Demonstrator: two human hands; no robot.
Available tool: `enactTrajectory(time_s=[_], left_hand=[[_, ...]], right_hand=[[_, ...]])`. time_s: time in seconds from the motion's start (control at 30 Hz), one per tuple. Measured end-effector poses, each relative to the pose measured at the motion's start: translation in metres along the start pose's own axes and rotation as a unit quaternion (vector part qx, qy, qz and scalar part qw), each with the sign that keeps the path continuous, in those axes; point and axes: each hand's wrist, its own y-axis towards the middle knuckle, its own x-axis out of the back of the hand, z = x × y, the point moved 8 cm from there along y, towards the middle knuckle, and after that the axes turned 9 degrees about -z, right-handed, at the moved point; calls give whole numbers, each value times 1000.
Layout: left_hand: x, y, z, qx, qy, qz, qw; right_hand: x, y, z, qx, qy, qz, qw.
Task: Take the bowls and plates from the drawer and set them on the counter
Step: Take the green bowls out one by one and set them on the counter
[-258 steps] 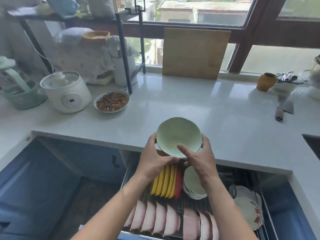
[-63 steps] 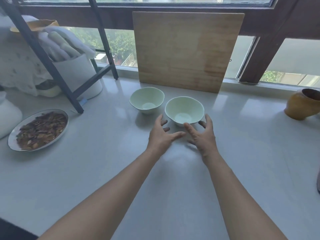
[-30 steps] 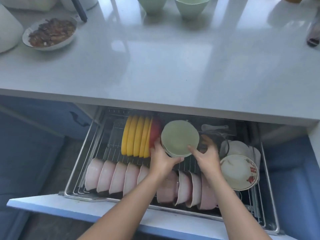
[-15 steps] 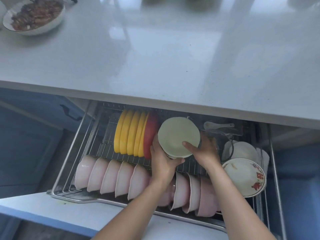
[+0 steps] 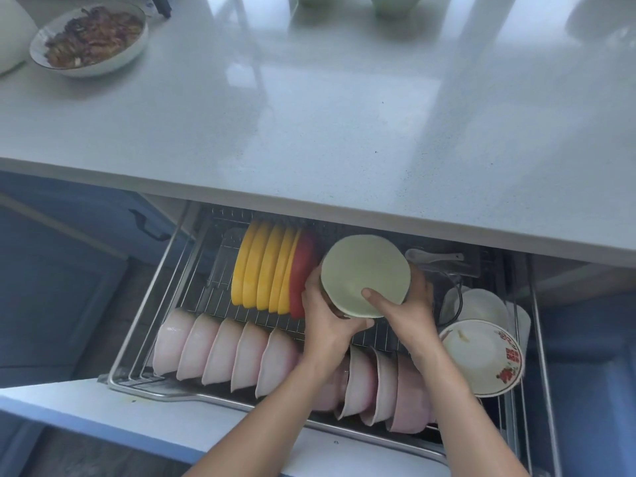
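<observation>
Both hands grip a pale green bowl tilted on its side above the open wire-rack drawer. My left hand holds its left rim; my right hand holds its right rim with the thumb across the inside. Yellow plates and a red plate stand upright just to the left. A row of pink bowls lines the drawer's front. White bowls with a red print lie at the right. Two green bowls sit at the far edge of the counter.
A plate of dark food rests at the counter's far left, next to a white appliance. A white spoon lies at the drawer's back right. The counter edge overhangs the drawer's rear. Blue cabinet fronts flank the drawer.
Since the earliest frames two green bowls were set on the counter. My hands then reached into the drawer, closed on another green bowl, and it has risen slightly over the last second.
</observation>
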Motion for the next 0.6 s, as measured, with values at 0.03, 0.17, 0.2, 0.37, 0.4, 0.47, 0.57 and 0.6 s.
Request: enactTrajectory(time_s=[0.03, 0.17, 0.2, 0.37, 0.4, 0.47, 0.57, 0.6], left_hand=[[3, -3, 0, 6, 3, 6, 1000], [24, -18, -8, 32, 3, 41, 999], [31, -23, -14, 34, -3, 46, 998], [68, -46, -72, 16, -20, 52, 998], [75, -50, -87, 9, -24, 52, 998], [85, -57, -119, -5, -36, 57, 998], [89, -63, -170, -31, -65, 70, 995], [89, -62, -184, -38, -69, 77, 994]], right_hand=[[0, -4, 1, 10, 20, -1, 1000], [3, -33, 21, 24, 87, 18, 996], [5, -42, 28, 28, 93, 18, 995], [13, -84, 73, 56, 113, 27, 992], [17, -92, 88, 67, 117, 25, 991], [26, -106, 116, 82, 124, 12, 989], [41, -119, 159, 93, 135, -2, 986], [47, -121, 173, 97, 137, -7, 986]])
